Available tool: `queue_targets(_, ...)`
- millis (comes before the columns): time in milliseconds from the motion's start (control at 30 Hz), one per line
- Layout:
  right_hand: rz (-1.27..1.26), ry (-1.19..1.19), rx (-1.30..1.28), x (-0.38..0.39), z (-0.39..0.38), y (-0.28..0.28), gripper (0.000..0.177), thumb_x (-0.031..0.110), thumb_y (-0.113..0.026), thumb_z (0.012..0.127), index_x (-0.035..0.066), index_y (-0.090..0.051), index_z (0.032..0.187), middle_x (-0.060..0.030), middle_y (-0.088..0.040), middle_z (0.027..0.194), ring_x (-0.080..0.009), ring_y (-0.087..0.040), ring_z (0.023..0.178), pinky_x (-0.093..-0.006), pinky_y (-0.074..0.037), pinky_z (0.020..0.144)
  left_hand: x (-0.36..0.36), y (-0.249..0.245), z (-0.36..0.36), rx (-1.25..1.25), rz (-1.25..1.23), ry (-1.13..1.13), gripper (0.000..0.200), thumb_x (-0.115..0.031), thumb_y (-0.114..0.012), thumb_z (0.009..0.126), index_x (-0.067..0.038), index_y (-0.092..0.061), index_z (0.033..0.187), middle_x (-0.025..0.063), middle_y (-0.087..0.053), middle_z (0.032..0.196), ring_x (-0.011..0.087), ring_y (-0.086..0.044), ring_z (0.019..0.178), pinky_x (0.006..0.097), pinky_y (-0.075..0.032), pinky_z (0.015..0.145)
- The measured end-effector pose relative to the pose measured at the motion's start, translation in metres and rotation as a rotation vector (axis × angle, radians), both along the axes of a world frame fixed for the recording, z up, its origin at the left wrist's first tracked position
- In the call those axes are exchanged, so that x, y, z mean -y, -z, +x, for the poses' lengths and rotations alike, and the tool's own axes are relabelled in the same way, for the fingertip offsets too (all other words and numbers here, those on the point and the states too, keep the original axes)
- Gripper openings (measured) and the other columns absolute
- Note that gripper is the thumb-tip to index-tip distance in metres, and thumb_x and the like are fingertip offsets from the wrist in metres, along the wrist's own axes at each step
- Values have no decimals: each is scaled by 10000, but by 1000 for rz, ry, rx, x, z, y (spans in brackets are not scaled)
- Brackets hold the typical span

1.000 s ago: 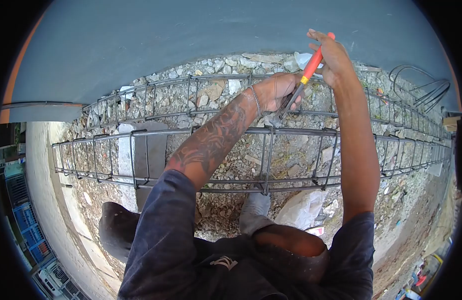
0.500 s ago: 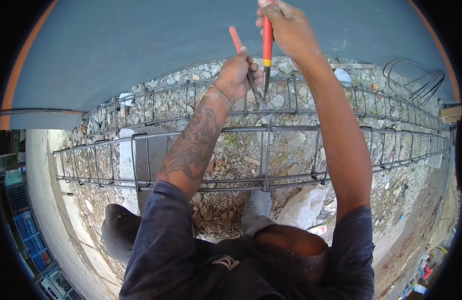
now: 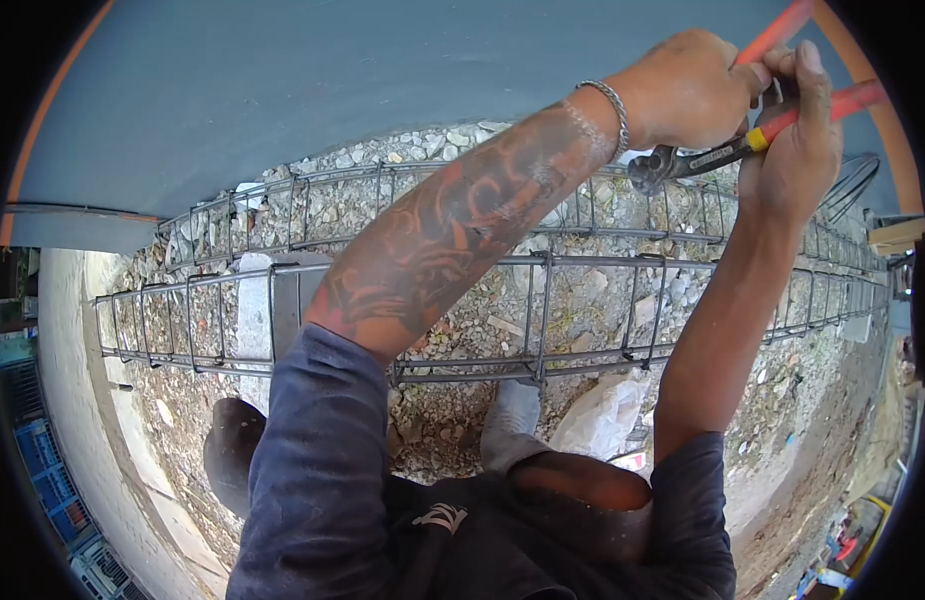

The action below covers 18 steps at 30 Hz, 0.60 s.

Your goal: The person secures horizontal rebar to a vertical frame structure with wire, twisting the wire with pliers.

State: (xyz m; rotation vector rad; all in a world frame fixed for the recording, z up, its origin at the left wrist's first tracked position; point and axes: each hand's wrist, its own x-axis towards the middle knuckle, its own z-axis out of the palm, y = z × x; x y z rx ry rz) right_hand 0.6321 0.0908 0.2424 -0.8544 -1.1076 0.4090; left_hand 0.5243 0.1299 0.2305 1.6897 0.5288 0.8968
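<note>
My left hand (image 3: 687,95), with a chain bracelet at the wrist, is closed at the upper red handle of long-handled pincers (image 3: 717,155). My right hand (image 3: 797,155) wraps the other red handle near its yellow band, thumb pointing up. The pincers lie slanted, their dark jaws at the lower left, just over the far rebar cage (image 3: 432,165). My left forearm crosses above the near rebar cage (image 3: 462,375), and part of the fingers is hidden where the hands meet.
A blue-grey wall (image 3: 332,70) rises beyond the cages. Rubble and gravel (image 3: 462,310) cover the ground. Coiled black rods (image 3: 852,185) lie at the right, and a white plastic sack (image 3: 597,415) sits near my foot. A concrete slab (image 3: 252,310) is at the left.
Both hands have moved right with the pincers, which swung from upright to a slant. The jaws lifted from between the far cage's bars and shifted right. The cages stayed put.
</note>
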Motion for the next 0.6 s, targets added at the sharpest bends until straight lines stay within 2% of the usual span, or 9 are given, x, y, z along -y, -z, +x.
queue_targets(33,-68,82,-34,1,6,8,257,237,-481,915,4,-565,845,-104,-567,818,-135,-499,667,-244,-365,505,3,11,12,-132,120,-24,375,-311,-401,941,0,-606,908,94,-566,701,191,-555,657,342,-436,630)
queue_targets(133,-140,-23,-306,14,25,48,247,247,-447,939,30,-511,841,-128,-563,807,-171,-517,708,-302,-475,593,4,40,16,-383,237,54,411,-348,-419,922,13,-612,952,107,-556,635,211,-564,622,357,-438,651)
queue_targets(200,-127,-333,-587,15,47,82,239,264,-387,961,46,-442,879,-171,-579,864,-224,-547,813,-454,-537,729,13,43,-7,-591,373,0,462,-407,-474,889,19,-601,1014,140,-583,721,244,-592,695,358,-450,691)
queue_targets(267,-226,-201,-610,18,33,89,229,264,-365,966,51,-412,895,-185,-584,886,-243,-546,876,-512,-512,789,21,65,-42,-515,783,-495,578,-484,-537,837,57,-577,1036,175,-594,825,270,-600,769,369,-464,742)
queue_targets(300,-322,-81,-624,18,27,92,220,265,-343,972,57,-383,911,-199,-589,908,-262,-544,939,-570,-487,848,26,67,-65,-540,646,-598,625,-501,-565,813,77,-563,1048,198,-590,881,277,-601,813,376,-472,746)
queue_targets(333,-366,-61,-648,15,27,101,256,279,-354,969,29,-366,1023,-216,-597,976,-271,-536,1013,-533,-491,840,32,69,-82,-563,506,-702,675,-519,-593,789,97,-549,1061,221,-587,937,283,-601,858,383,-480,750)
queue_targets(367,-361,-64,-653,12,24,105,256,279,-354,969,29,-366,1023,-216,-597,976,-271,-536,1013,-533,-491,840,39,77,-90,-567,513,-702,675,-519,-593,789,97,-549,1061,221,-587,937,283,-601,858,383,-480,750)
queue_targets(433,-467,-30,-526,6,9,111,353,286,-366,964,-18,-343,1144,-207,-600,1015,-256,-529,1029,-488,-486,850,54,102,-101,-670,-13,-512,640,-487,-602,798,106,-552,1033,222,-605,924,260,-612,842,370,-490,689)
queue_targets(600,-606,-109,-434,-1,-25,116,473,323,-428,939,-37,-320,1227,-194,-606,1036,-237,-518,1042,-457,-443,900,62,123,-79,-560,-153,-307,634,-476,-645,770,99,-560,1023,191,-626,848,247,-625,778,322,-500,693)
